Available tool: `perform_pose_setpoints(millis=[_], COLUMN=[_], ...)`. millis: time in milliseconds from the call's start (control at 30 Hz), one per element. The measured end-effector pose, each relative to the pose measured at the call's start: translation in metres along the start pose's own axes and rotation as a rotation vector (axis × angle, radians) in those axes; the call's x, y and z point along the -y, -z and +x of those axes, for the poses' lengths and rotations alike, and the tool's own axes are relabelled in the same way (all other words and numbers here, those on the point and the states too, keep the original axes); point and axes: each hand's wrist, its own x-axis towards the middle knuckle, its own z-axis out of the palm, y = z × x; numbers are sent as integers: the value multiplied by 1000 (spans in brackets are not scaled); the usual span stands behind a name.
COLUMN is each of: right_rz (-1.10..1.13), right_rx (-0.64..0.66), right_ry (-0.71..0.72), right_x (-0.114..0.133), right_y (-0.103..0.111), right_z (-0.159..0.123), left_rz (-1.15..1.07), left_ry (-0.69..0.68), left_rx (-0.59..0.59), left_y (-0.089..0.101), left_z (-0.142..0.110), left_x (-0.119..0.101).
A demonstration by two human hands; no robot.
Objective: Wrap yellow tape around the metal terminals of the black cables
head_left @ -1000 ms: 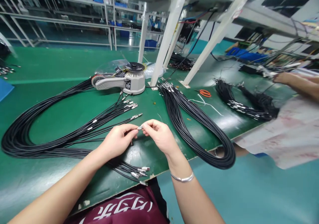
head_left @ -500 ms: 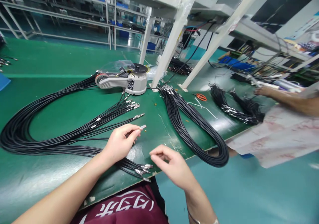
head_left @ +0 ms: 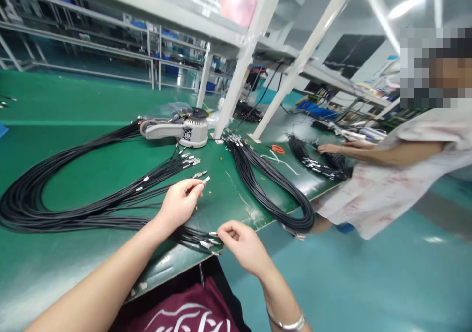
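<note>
My left hand (head_left: pixel 181 203) pinches a black cable near its end, and a small silver connector (head_left: pixel 207 179) sticks out past the fingertips. Most of that cable is hidden by the hand. Lower right, at the table edge, my right hand (head_left: pixel 241 247) has thumb and forefinger closed against the silver tip (head_left: pixel 213 234) of one cable in a loose bunch. Other connector ends (head_left: pixel 205 244) of this bunch lie just beside the fingers. The bunch runs under my left wrist and joins a large loop of black cables (head_left: pixel 27 199) on the left.
A grey round tape dispenser (head_left: pixel 193 133) stands at the back of the green table (head_left: pixel 73 253). Right of it lie a looped cable bundle (head_left: pixel 265 184), overhanging the edge, and an orange coil (head_left: pixel 278 149). White posts (head_left: pixel 236 86) rise behind. A co-worker (head_left: pixel 398 160) handles cables on the right.
My right hand has moved slightly left, and its fingers have closed at a cable tip. My left hand keeps its connector, now slightly higher. The view has shifted, showing more of the co-worker.
</note>
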Motion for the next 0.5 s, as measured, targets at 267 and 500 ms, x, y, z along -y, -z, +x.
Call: perform_pose_setpoints(millis=[267,500], right_rz=[432,520], right_rx=[-105,-113], right_ry=[-71,-101], right_x=[19,62], right_y=[42,63], right_z=[77,238], left_rz=[-6,51], left_ry=[-55,4], left_rx=[-14,109], left_y=[-5,-9], left_z=[6,15], left_x=[3,39])
